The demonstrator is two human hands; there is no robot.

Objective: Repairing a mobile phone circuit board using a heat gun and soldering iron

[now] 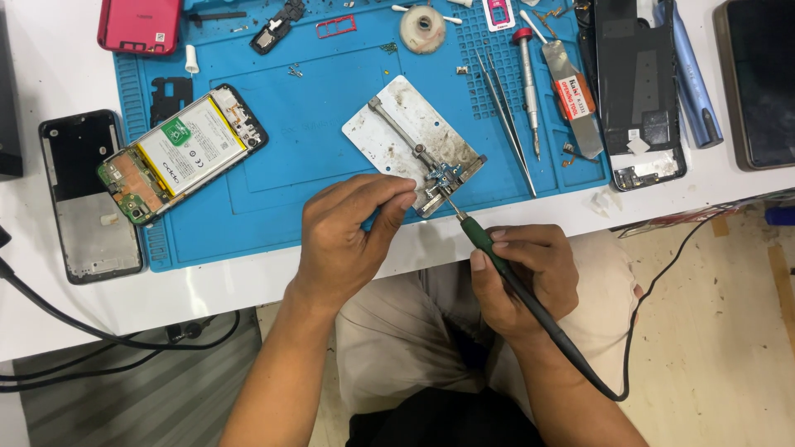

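My right hand (pixel 526 277) grips a green-handled soldering iron (pixel 489 248), its tip touching a small circuit part (pixel 445 176) clamped at the corner of a metal holder plate (pixel 410 132). My left hand (pixel 352 236) is pinched shut just left of that part, fingertips near the plate's edge; whether it holds something thin cannot be told. The plate lies on a blue work mat (pixel 273 165).
An opened phone with exposed battery (pixel 182 153) lies on the mat's left, a dark phone frame (pixel 87 194) beside it. Tweezers (pixel 505 108), a screwdriver (pixel 527 79) and a pry tool (pixel 571 95) lie right of the plate. Another phone back (pixel 638 91) sits further right. Cables hang off the table.
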